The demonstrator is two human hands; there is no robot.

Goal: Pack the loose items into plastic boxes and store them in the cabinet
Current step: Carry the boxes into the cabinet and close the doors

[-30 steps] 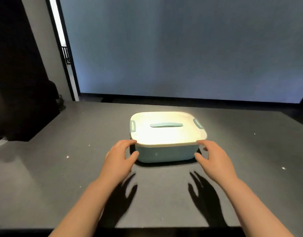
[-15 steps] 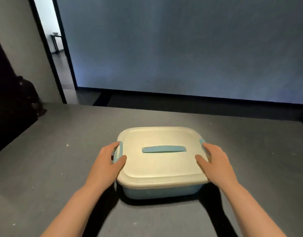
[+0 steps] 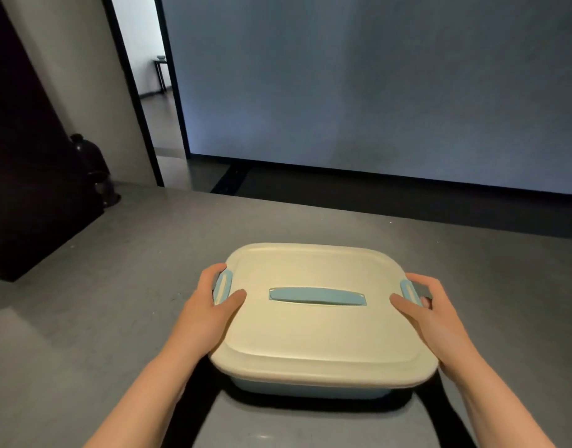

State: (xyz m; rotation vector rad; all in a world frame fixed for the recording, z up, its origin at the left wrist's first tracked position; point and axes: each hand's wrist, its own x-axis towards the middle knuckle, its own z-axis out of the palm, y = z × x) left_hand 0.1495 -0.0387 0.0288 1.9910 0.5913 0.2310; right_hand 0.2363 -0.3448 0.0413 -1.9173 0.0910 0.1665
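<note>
Plastic box (image 3: 320,337) sits lidded on the grey desk (image 3: 84,318), toward its near edge, gripped by you at both sides

Your left hand (image 3: 207,318) curls round the left side, thumb lying on the cream lid (image 3: 310,344) just beside the blue left clip (image 3: 222,285), fingers wrapped past the rim. Your right hand (image 3: 436,321) mirrors it, thumb on the lid, fingers curled round the blue right clip (image 3: 409,291). The blue handle (image 3: 317,297) lies flat in the lid's middle, between your thumbs. The box's pale blue base shows under the lid's near edge
</note>
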